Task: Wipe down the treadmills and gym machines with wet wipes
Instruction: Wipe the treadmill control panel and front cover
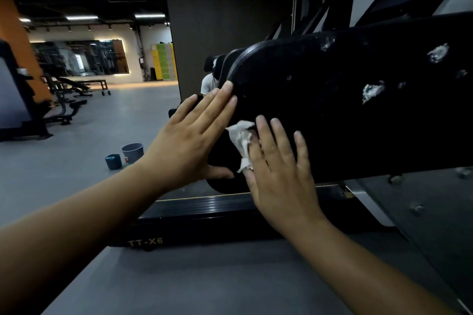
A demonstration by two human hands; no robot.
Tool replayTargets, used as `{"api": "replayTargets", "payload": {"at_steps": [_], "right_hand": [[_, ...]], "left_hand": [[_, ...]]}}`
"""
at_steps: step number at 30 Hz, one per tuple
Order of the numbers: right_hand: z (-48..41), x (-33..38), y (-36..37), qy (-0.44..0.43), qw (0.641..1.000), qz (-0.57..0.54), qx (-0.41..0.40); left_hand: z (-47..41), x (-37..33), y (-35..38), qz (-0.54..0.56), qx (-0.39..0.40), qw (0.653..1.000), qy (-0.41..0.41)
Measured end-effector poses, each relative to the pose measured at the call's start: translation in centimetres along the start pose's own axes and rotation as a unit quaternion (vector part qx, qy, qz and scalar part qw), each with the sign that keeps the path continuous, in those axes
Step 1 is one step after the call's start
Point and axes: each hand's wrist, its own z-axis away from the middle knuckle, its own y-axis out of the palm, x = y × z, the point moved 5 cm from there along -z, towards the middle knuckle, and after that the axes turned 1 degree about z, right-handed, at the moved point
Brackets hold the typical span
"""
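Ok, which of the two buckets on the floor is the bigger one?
The grey bucket, on the right; the dark blue bucket beside it is shorter and narrower.

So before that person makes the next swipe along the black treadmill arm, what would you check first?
1. White crumpled wet wipe under the right hand: ok, straight fingers press it against the black padded treadmill arm.
2. Left hand steadying the arm: ok, it lies flat on the rounded end.
3. Surface to the right clean: not ok, white patches show on it.
4. Wipe wet enough: cannot tell.
5. Floor clutter out of the way: ok, the grey bucket and small blue bucket stand apart from the treadmill.
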Motion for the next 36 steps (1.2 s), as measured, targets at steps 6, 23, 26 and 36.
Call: {"api": "replayTargets", "payload": {"at_steps": [6, 23, 26, 36], "right_hand": [[-1.8, -1.2, -1.1, -0.012, 0.988, -0.116, -0.104], [0.8, 0.7, 1.3, -0.072, 0.997, -0.008, 0.006], [1.0, 2.2, 1.7, -0.041, 0.998, -0.033, 0.019], [1.8, 2.1, 1.6, -0.051, 0.998, -0.016, 0.028]], "left_hand": [[0.0, 0.0, 0.0, -0.001, 0.000, 1.000, 0.002], [0.0, -0.1, -0.1, 0.014, -0.016, 1.000, 0.007], [0.0, -0.1, -0.1, 0.013, -0.017, 1.000, 0.003], [0.1, -0.4, -0.7, -0.003, -0.008, 1.000, -0.011]]}}
